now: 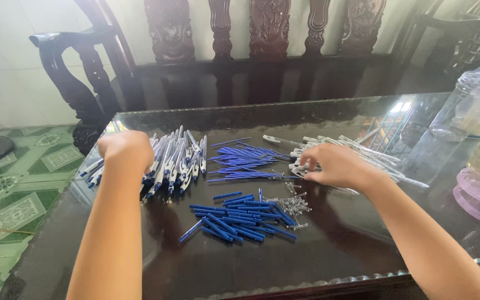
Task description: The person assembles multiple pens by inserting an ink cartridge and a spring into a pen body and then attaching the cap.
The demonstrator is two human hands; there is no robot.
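My left hand is curled over the heap of assembled blue-and-white pens on the left of the glass-topped table; I cannot tell whether it grips one. My right hand rests fingers-down on the pile of white pen barrels at the right, loosely bent. Between them lie thin blue refills; nearer me sit blue pen tips and small springs.

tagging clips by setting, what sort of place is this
Probably a home living room, not a workshop: a carved dark wooden bench, a glass-topped table and patterned green floor tiles. Pen parts lie in piles by the left hand and right hand.
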